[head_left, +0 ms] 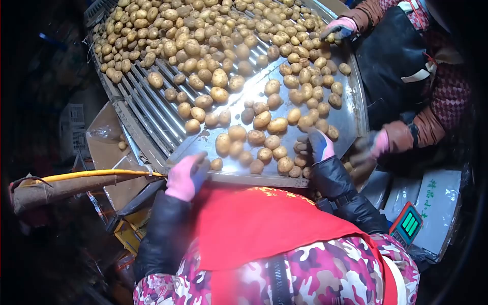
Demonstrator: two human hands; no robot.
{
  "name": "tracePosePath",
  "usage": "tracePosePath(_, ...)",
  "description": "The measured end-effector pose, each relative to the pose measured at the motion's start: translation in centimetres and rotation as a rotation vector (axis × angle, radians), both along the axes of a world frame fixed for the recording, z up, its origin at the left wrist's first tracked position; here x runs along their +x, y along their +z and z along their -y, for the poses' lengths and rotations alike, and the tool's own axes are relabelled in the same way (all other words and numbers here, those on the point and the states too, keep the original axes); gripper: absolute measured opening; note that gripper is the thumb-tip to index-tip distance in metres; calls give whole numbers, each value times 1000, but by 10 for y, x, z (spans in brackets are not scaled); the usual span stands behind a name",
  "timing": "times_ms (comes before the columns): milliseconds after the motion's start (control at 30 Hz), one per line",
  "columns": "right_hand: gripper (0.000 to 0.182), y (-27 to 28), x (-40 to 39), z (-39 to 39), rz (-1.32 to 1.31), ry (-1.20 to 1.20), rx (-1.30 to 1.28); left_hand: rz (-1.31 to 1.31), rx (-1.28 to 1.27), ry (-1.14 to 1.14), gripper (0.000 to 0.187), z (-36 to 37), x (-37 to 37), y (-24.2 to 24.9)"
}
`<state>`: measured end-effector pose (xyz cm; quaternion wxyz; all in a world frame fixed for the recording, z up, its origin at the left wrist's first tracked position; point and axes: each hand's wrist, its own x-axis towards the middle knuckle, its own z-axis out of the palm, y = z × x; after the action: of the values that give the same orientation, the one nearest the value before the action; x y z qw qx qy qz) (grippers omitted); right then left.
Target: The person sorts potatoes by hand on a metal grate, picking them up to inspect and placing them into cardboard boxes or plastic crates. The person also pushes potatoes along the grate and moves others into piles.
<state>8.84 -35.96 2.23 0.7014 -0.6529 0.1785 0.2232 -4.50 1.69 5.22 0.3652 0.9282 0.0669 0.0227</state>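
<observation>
Many potatoes (262, 119) lie loose on a shiny metal sorting tray (229, 175) in front of me. My left hand (186, 177), in a pink glove with a dark palm side, is at the tray's near left corner. Its fingers point toward a small potato (216, 164), and nothing shows in them. At the near right side, my right hand (318, 145) wears a similar glove and reaches over the edge, with its dirty fingers extended beside several potatoes (285, 164). Dark sleeve covers run up both my forearms, and a red apron (264, 218) hangs against the tray's front edge.
Metal bars (147, 109) with a large potato heap (178, 35) extend behind the tray. A co-worker in a black apron (389, 61) works at the right, one gloved hand (341, 28) among potatoes, the other (376, 145) blurred. A digital display (408, 223) and cardboard box (109, 132) flank me.
</observation>
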Motion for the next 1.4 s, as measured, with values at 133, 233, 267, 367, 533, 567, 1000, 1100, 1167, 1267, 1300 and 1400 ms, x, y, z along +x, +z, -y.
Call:
tracePosePath(133,46,-20,-11,28,-17,-28,-9,-74,120,68,31,1,50,-13)
tracePosePath(233,40,-7,-18,24,-64,-96,-5,28,346,-3,37,7,86,-23)
tracePosePath(267,37,1,-20,19,-95,-130,17,-21,382,-18,38,8,100,-23)
tracePosePath(367,35,7,-21,12,-214,-112,26,-177,469,-99,37,12,133,-35)
tracePosePath(533,51,3,-28,-2,13,243,87,-170,489,-15,47,33,135,-28)
tracePosePath(567,52,9,-26,-11,-40,215,144,-90,444,45,50,41,123,-23)
tracePosePath(1000,39,36,-24,-60,-443,278,202,-164,832,-102,25,-15,156,-49)
tracePosePath(1100,40,40,-25,-49,-401,247,316,-384,715,-92,27,-9,172,-21)
tracePosePath(1167,42,26,-25,-36,-364,271,368,-323,609,9,33,1,162,-6)
tracePosePath(1267,45,-5,-32,-27,-331,344,399,-162,543,-245,39,42,152,11)
tracePosePath(1300,47,-13,-33,-25,-315,380,398,-63,605,-361,35,46,153,-8)
tracePosePath(1400,47,-9,-39,-19,-207,386,390,-311,733,-419,27,70,175,-11)
